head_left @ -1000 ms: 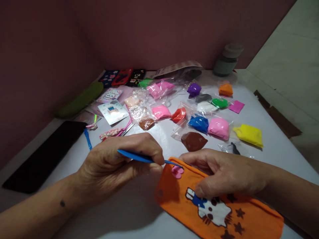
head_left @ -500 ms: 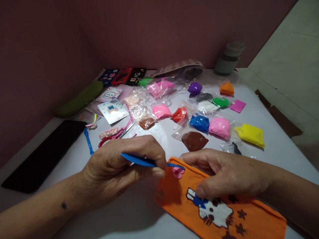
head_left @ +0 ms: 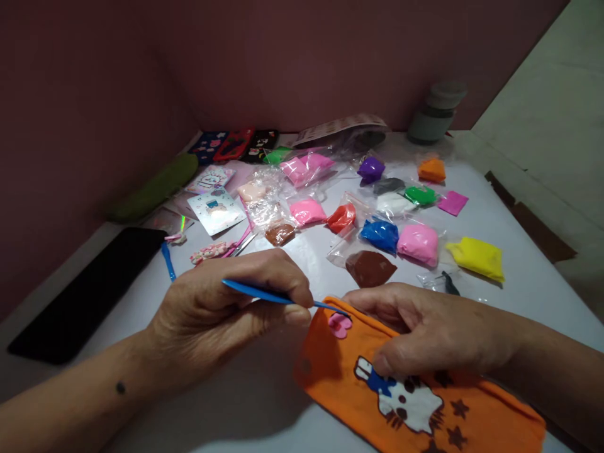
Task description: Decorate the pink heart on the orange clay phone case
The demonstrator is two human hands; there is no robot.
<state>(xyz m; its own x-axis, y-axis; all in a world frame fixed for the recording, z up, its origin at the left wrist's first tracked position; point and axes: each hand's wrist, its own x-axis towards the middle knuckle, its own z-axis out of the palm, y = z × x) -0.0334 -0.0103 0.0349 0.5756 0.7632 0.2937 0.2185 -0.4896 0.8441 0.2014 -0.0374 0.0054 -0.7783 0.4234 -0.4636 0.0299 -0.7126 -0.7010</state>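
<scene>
Pinched between the thumb and fingers of my left hand [head_left: 245, 302] is a blue plastic modelling tool [head_left: 259, 293]. Its thin tip reaches the top edge of a small pink clay flower [head_left: 340, 325]. That flower sits near the upper left corner of an orange fabric pouch [head_left: 325, 371], which bears a printed white cat in blue and dark stars. My right hand [head_left: 425, 327] grips the pouch along its upper edge, thumb on the front and fingers behind, partly hidden.
Bagged clay lumps lie beyond my hands, among them brown [head_left: 371, 268], blue [head_left: 380, 235], pink [head_left: 418, 244] and yellow [head_left: 479, 258]. At left are a black phone-like slab [head_left: 89, 296], another blue tool [head_left: 168, 261], scissors [head_left: 243, 242] and sticker cards [head_left: 216, 211]. A jar [head_left: 431, 116] stands at back right.
The modelling tool has tilted a little, its back end rising and shifting left. Its tip stays at the flower's upper edge. The pouch and right hand have hardly moved.
</scene>
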